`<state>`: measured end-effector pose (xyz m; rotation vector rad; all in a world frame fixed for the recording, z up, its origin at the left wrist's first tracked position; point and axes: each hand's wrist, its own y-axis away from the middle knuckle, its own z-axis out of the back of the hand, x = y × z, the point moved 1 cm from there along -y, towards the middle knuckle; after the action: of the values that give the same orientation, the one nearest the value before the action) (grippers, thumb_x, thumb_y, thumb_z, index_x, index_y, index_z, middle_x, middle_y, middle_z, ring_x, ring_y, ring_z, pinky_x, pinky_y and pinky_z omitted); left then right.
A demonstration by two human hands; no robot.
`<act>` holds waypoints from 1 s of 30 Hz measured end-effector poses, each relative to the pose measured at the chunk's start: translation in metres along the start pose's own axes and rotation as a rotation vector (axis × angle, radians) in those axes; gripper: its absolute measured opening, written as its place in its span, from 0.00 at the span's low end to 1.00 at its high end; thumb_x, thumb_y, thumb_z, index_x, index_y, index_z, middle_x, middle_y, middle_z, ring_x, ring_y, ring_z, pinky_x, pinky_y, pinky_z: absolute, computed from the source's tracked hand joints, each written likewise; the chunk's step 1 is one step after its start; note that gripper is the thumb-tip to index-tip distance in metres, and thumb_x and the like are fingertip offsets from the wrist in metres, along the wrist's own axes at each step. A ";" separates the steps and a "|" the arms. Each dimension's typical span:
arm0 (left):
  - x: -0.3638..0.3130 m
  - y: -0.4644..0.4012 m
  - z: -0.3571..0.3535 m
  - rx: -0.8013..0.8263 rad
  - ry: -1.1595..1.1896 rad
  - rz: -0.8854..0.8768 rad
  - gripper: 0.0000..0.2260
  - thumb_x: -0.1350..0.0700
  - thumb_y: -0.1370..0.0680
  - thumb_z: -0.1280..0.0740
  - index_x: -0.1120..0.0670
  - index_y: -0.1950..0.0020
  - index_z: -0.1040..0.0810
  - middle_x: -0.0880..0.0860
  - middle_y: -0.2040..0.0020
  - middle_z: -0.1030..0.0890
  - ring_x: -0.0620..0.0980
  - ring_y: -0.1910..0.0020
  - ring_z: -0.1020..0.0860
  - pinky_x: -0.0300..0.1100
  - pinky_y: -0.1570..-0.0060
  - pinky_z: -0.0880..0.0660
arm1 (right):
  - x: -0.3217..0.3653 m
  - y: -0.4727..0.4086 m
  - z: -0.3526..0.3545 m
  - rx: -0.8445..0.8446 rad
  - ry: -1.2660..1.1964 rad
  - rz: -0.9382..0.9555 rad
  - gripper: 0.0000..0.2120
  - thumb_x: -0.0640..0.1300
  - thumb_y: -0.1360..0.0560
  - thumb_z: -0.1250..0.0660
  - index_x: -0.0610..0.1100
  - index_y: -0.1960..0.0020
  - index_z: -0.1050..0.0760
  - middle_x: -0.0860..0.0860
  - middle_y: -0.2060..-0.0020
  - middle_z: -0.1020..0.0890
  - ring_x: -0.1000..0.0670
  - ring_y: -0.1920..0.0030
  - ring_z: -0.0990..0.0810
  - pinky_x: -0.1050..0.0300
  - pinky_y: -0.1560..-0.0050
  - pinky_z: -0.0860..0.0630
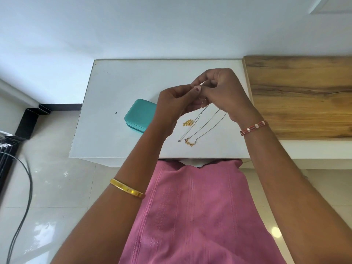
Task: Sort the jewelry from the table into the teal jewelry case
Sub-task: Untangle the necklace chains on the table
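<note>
Teal jewelry case (140, 115), rounded and smooth, is sitting zipped closed on the white table (106, 88), so I'm seeing nothing of its inside. I'm watching the left hand (176, 103) and right hand (222, 88) meeting above the table, fingertips pinching thin chains (204, 123) that are trailing down beside a small gold piece (188, 122).

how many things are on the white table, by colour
Teal: 1, the closed jewelry case
Gold: 2, a small gold cluster and a gold pendant
Silver-grey: 2 or 3 thin chains, their upper ends hidden behind both hands
Total: 5 or 6
</note>
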<state>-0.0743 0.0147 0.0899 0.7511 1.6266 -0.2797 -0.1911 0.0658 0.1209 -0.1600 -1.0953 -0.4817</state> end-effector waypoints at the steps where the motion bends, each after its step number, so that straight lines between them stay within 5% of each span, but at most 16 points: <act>1: 0.001 -0.001 0.001 0.001 -0.011 0.010 0.05 0.63 0.23 0.34 0.61 0.51 0.19 0.57 0.61 0.16 0.53 0.59 0.18 0.43 0.52 0.20 | -0.001 0.001 0.001 0.020 -0.019 -0.015 0.05 0.35 0.27 0.35 0.42 0.56 0.21 0.41 0.66 0.20 0.48 0.71 0.23 0.48 0.60 0.21; 5: 0.001 -0.002 0.006 -0.072 -0.025 0.033 0.04 0.66 0.24 0.34 0.60 0.55 0.20 0.50 0.69 0.17 0.45 0.67 0.19 0.36 0.61 0.21 | -0.007 0.008 0.000 0.082 -0.128 -0.049 0.06 0.36 0.25 0.36 0.42 0.51 0.21 0.47 0.68 0.24 0.52 0.70 0.25 0.61 0.68 0.24; 11: 0.007 -0.003 0.010 -0.185 0.019 0.062 0.05 0.63 0.23 0.34 0.59 0.57 0.20 0.49 0.71 0.19 0.46 0.68 0.20 0.37 0.63 0.22 | -0.027 0.016 -0.006 0.060 -0.182 -0.028 0.16 0.32 0.30 0.31 0.43 0.44 0.23 0.47 0.69 0.24 0.57 0.72 0.27 0.66 0.70 0.28; 17: 0.005 0.000 0.014 -0.158 0.116 0.037 0.07 0.62 0.21 0.37 0.58 0.57 0.22 0.49 0.69 0.18 0.47 0.64 0.19 0.38 0.61 0.22 | -0.041 0.020 -0.006 -0.037 -0.240 -0.060 0.03 0.34 0.30 0.30 0.40 0.58 0.20 0.48 0.69 0.20 0.58 0.74 0.25 0.67 0.68 0.25; 23: 0.001 0.000 0.012 -0.214 0.250 0.016 0.08 0.62 0.21 0.39 0.58 0.57 0.22 0.50 0.68 0.20 0.47 0.66 0.19 0.39 0.62 0.22 | -0.049 0.027 -0.005 0.003 -0.330 -0.064 0.03 0.36 0.28 0.30 0.42 0.60 0.22 0.49 0.73 0.24 0.55 0.75 0.28 0.65 0.70 0.27; 26: 0.003 -0.002 0.015 -0.294 0.314 0.022 0.08 0.62 0.20 0.40 0.58 0.56 0.23 0.52 0.66 0.22 0.47 0.67 0.20 0.39 0.62 0.21 | -0.062 0.027 -0.001 0.020 -0.576 -0.181 0.04 0.37 0.26 0.32 0.41 0.60 0.23 0.53 0.79 0.30 0.55 0.78 0.35 0.63 0.72 0.31; 30: 0.015 -0.007 0.023 -0.360 0.379 0.050 0.07 0.62 0.20 0.39 0.59 0.56 0.23 0.53 0.65 0.23 0.47 0.67 0.20 0.39 0.62 0.21 | -0.084 0.023 0.007 0.052 -0.560 -0.282 0.08 0.43 0.27 0.32 0.42 0.63 0.23 0.53 0.79 0.33 0.55 0.77 0.38 0.62 0.73 0.35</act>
<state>-0.0606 0.0013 0.0692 0.5876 1.9413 0.2031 -0.2174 0.1133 0.0527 -0.0955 -1.6905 -0.6820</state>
